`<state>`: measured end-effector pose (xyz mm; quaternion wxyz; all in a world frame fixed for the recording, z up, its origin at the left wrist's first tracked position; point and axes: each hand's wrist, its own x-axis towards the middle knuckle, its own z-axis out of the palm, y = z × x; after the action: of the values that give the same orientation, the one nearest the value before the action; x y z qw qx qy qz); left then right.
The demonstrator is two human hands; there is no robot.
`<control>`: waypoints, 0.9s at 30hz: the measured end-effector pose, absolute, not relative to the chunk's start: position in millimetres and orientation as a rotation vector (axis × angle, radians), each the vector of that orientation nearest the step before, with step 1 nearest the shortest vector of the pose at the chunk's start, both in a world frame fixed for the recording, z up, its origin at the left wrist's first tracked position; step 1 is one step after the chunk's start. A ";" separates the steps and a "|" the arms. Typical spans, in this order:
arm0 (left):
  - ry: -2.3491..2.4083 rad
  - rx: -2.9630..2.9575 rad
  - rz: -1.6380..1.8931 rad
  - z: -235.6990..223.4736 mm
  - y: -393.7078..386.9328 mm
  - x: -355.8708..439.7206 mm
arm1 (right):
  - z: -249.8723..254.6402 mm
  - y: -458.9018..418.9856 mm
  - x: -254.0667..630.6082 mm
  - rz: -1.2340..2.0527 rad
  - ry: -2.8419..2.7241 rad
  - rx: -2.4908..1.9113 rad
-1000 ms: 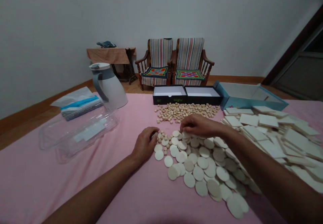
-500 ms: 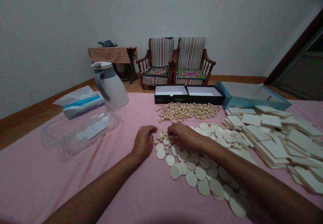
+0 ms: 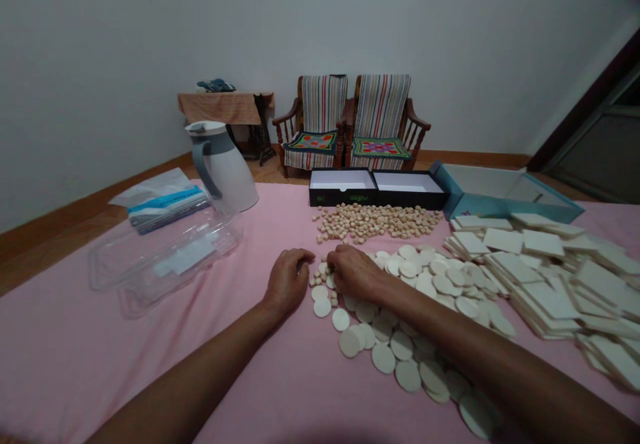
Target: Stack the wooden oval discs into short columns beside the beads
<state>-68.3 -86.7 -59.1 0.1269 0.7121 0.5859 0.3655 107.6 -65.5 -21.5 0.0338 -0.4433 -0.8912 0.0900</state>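
- The right hand (image 3: 353,273) was down at centre frame, curled over the edge of the big pale discs (image 3: 407,375); its grip looked closed, but the knuckles hid whatever lay beneath, so nobody could tell whether it had hold of a piece.
- The left hand (image 3: 287,283) sat just to the left, loosely cupped on the sheet beside a small cluster of little round pieces (image 3: 321,283); again, it was impossible to tell whether that grip held anything.
- The big discs fanned out toward the bottom right, while a larger heap of little round pieces (image 3: 375,223) lay higher up, between the hands and the boxes.
- Danger spot: the two sizes lay close together, so a careless sweep could have mixed them, and a forearm dragging across the discs could have knocked them about.
- On the right, stacked square tiles (image 3: 540,301) sat in leaning piles that a bump could have toppled.
- The surface was a pink sheet (image 3: 150,364), carrying an open black box (image 3: 343,187), a blue box (image 3: 480,197), a clear plastic tray (image 3: 165,257), a wrapped packet (image 3: 167,203) and a white jug (image 3: 225,171).
- Beyond it, two striped wooden armchairs (image 3: 350,117) stood against the wall at upper centre, beside a small cloth-covered table (image 3: 220,107).
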 end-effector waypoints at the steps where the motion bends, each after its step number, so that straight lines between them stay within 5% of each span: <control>1: 1.701 2.075 1.063 -59.0 -86.8 -68.3 | -20.6 -66.7 107.6 0.274 -2.736 -1.356; 14: 1.695 2.100 1.033 -61.0 -85.3 -70.3 | 9.8 -15.3 140.2 0.137 -2.404 -1.621; 19: 1.696 2.107 1.056 -60.1 -85.6 -69.8 | -3.2 -33.1 135.8 0.445 -2.741 -1.372; 27: 1.713 2.114 1.040 -59.9 -85.7 -69.4 | -1.3 -47.1 122.8 0.367 -2.869 -1.378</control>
<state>-69.4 -85.7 -59.9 0.1141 0.7211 0.5841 0.3546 122.8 -47.1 -1.3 -0.0311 -0.4299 -0.8951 0.1144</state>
